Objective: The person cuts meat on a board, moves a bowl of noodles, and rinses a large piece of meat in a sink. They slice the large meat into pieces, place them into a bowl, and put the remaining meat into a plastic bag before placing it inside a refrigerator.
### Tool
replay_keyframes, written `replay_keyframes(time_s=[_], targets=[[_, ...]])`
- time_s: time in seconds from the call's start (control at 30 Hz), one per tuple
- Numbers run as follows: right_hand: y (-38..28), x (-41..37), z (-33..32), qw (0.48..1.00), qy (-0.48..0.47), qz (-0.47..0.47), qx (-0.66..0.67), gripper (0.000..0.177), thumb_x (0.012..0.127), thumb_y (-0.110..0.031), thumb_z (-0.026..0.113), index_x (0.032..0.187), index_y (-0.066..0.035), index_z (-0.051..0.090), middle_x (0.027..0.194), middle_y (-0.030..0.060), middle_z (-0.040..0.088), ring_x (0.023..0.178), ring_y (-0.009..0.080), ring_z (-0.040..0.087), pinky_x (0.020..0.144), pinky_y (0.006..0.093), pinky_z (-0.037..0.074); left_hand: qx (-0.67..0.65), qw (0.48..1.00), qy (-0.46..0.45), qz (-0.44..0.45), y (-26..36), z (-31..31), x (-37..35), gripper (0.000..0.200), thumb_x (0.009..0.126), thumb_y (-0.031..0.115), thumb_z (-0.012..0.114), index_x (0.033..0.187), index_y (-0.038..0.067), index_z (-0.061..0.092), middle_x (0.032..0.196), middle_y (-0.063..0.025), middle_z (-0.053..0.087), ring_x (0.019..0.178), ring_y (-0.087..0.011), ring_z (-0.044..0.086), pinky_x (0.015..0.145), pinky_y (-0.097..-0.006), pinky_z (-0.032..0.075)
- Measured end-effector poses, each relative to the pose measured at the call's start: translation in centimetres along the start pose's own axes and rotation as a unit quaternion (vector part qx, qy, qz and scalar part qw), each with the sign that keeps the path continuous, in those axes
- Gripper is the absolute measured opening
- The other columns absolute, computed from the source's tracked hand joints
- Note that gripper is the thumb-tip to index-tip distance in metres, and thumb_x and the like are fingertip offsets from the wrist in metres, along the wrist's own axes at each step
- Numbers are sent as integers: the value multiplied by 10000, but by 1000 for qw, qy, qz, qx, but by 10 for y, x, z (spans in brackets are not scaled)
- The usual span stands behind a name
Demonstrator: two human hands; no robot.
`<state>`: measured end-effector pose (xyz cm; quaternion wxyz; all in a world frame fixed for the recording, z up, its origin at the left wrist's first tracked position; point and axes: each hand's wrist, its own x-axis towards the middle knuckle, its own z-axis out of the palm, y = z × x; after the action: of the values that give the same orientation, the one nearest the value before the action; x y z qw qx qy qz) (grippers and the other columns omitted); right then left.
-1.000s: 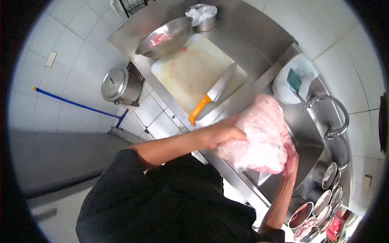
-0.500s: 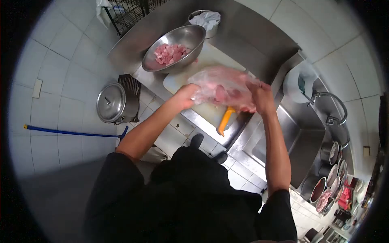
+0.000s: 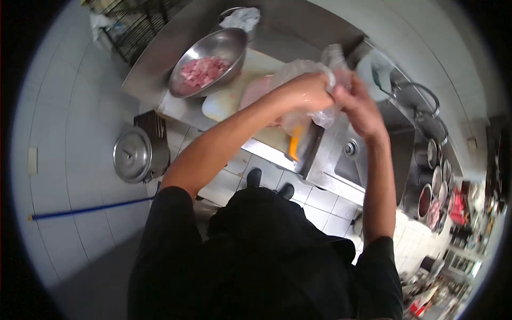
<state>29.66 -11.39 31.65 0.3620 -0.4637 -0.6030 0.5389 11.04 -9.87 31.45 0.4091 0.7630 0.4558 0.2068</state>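
Observation:
Both hands meet over the right end of the cutting board point(image 3: 217, 105). My left hand point(image 3: 310, 92) is closed on the clear plastic bag point(image 3: 324, 116). Beside it, my right hand point(image 3: 360, 106) pinches the bag's gathered end, with some plastic sticking up above. Pink meat point(image 3: 257, 92) lies on the board, partly hidden by my left forearm and the plastic. The orange handle of a knife point(image 3: 294, 144) points toward the front edge; its blade is hidden. A steel bowl point(image 3: 233, 47) holding cut meat pieces point(image 3: 202, 71) stands tilted at the board's left.
On the right is a steel sink point(image 3: 346, 168) with a faucet point(image 3: 426, 96) and a whitish container point(image 3: 373, 74). Several metal pots stand farther right. A lidded pot point(image 3: 133, 154) is at the left, near a blue pole point(image 3: 93, 208). A cloth-topped container point(image 3: 241, 20) stands behind the bowl.
The hands have come together at the right, gathering the bag that was spread between them. More meat shows on the board at the left. The camera view has shifted and turned slightly.

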Motion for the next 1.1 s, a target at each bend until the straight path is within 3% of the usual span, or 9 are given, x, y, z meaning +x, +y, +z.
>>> replay_keyframes(time_s=[0.2,0.33,0.5,0.63,0.67,0.77,0.83,1.03,1.1], targets=[[35,-39,-23,946,98,15,308,919,814,-256,815,1463,50,241,1309,183,551,1224,254,553,1022,382,467,-2,994,-40,102,31,69,44,347,662,121,714,954,-43,621,850,-189,692,780,-284,682,705,-407,540],[54,-86,-59,889,223,-90,390,381,844,-14,705,1205,3,587,1111,90,660,1010,189,651,898,340,521,-49,969,90,223,59,131,44,491,657,30,711,1125,0,567,976,-182,607,911,-330,616,835,-414,503],[108,-168,-114,891,361,-95,257,275,803,45,659,1076,21,649,979,57,678,908,132,633,830,295,512,7,907,216,361,120,224,46,427,689,0,716,1089,16,567,961,-153,605,897,-339,615,822,-426,497],[117,-288,-148,902,393,-125,132,362,833,-51,658,1183,20,597,1140,120,635,985,187,610,897,320,484,-163,953,-76,245,152,325,69,387,733,-71,662,1102,10,579,997,-132,651,894,-266,652,801,-375,531],[129,-324,-148,847,484,-123,-181,507,757,-89,726,1229,4,566,1341,209,516,1148,313,572,959,397,463,-239,946,-120,181,166,356,63,379,746,-89,640,1109,6,584,1010,-124,659,894,-240,656,799,-356,537],[147,-420,-155,779,561,-79,-269,601,675,-96,776,1229,-9,560,1458,235,388,1247,407,498,979,459,455,-379,873,-307,4,212,448,36,362,809,-80,591,1163,-4,589,1079,-84,657,971,-181,649,843,-317,529],[183,-465,-163,735,636,-50,-227,541,642,-84,777,1149,-20,599,1238,239,555,1113,421,577,957,467,479,-398,798,-446,-76,223,508,23,398,835,-33,620,1229,7,579,1125,-55,649,1047,-174,633,881,-352,524],[215,-701,-179,446,788,164,-393,380,734,-96,664,1102,-5,646,1105,176,671,1038,310,650,892,412,506,-92,806,-521,265,301,560,-41,587,877,234,733,1384,36,513,1285,-106,582,1162,-219,576,974,-381,494],[224,-812,-180,390,790,244,-406,384,761,-113,658,1131,-13,636,1105,176,671,1022,315,653,867,412,514,-78,810,-530,239,300,553,-32,618,865,240,749,1398,44,504,1346,-135,534,1148,-231,582,976,-366,496]])
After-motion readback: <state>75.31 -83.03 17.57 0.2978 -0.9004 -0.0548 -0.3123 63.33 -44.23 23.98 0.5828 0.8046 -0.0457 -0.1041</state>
